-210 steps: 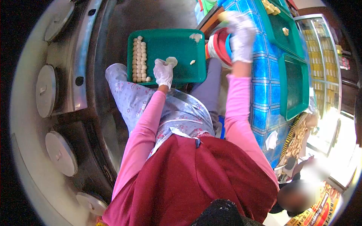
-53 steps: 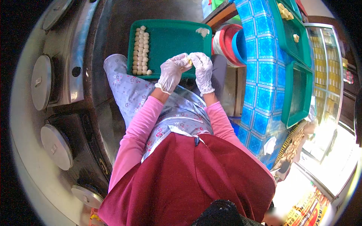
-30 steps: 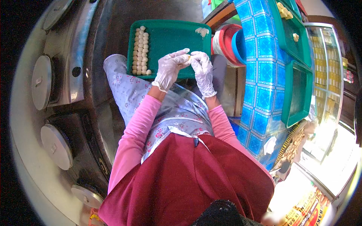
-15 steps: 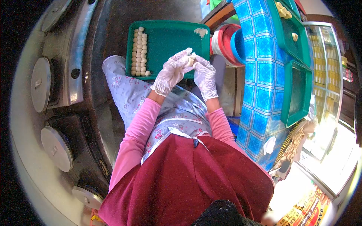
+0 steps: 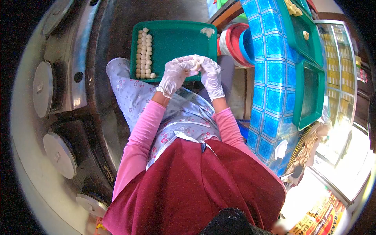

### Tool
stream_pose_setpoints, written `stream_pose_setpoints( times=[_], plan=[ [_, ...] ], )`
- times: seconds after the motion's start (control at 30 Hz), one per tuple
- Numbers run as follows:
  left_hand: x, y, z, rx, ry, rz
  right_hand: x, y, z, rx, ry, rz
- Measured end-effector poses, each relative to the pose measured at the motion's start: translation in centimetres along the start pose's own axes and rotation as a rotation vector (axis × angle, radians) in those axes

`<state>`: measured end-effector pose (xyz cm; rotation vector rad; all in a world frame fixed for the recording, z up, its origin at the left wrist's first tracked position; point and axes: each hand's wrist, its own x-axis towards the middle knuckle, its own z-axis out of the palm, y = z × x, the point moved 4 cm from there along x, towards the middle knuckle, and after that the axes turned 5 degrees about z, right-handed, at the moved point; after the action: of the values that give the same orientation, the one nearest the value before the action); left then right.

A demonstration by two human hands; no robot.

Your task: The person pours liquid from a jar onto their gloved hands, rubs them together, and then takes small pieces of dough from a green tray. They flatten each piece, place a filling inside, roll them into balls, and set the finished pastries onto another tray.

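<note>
Both hands wear thin whitish gloves and meet over the near edge of a green tray (image 5: 176, 43). A small pale dough piece (image 5: 194, 67) shows between them, partly hidden by the fingers. My left hand (image 5: 177, 73) is closed around it, and the fingertips of my right hand (image 5: 211, 76) pinch it from the other side. On the tray's left side, small round dough balls (image 5: 143, 55) stand in two rows, with one more ball (image 5: 152, 75) beside the near end. A patch of white flour or dough (image 5: 207, 32) lies at the tray's far right corner.
To the right is a table with a blue checked cloth (image 5: 273, 74), bearing green trays (image 5: 309, 96). Red (image 5: 234, 37) and blue basins (image 5: 246, 45) stand between it and my tray. Large metal lids (image 5: 43, 89) line the left side. A glass display case (image 5: 338, 78) stands far right.
Fingers of both hands have shifted and curled lower around the dough piece, the left fingertips no longer pointing up. The tray and its dough balls stay in place.
</note>
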<state>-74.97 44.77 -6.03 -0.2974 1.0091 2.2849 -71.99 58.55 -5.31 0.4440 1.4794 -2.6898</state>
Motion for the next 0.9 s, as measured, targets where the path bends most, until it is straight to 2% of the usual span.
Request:
stream_pose_setpoints(
  times=[0.1,0.2,0.3,0.4,0.43,0.5,0.6,0.67,0.7,0.77,0.8,0.9],
  plan=[
    [0.3,-0.4,0.1,-0.110,-0.091,0.035,-0.4,-0.6,0.7,0.070,-0.065,-0.007],
    [-0.5,0.0,0.7,0.005,-0.116,0.074,0.6,0.5,-0.7,0.169,-0.067,0.081],
    [-1.6,1.1,1.6,0.159,-0.100,0.117,1.0,0.5,-1.2,0.131,-0.046,0.132],
    [-1.9,1.7,2.1,0.173,-0.089,0.154,0.8,0.4,-0.7,0.032,0.016,0.076],
    [-1.5,1.3,1.7,0.145,-0.102,0.157,0.7,0.2,-0.6,-0.018,0.039,0.052],
    [-0.6,0.8,1.0,0.089,-0.129,0.160,-0.2,-0.9,0.2,-0.259,0.038,-0.153],
    [-0.7,0.2,0.4,0.036,0.007,0.123,-1.6,-2.6,1.7,-0.621,0.015,-0.395],
    [-0.1,-0.6,0.4,-0.237,-0.009,0.038,-2.2,-3.1,1.9,-0.802,0.030,-0.484],
    [0.1,-1.1,0.4,-0.374,-0.014,-0.008,-2.3,-2.9,1.6,-0.751,0.024,-0.460],
    [0.2,-1.1,0.6,-0.304,-0.109,0.029,-1.9,-2.4,1.6,-0.643,-0.001,-0.415],
    [0.1,-1.0,0.8,-0.268,-0.155,0.049,-2.1,-2.2,1.9,-0.527,0.033,-0.344],
    [0.5,-1.6,0.3,-0.241,-0.062,0.144,-2.1,0.2,1.1,-0.371,0.246,-0.169]
  ],
)
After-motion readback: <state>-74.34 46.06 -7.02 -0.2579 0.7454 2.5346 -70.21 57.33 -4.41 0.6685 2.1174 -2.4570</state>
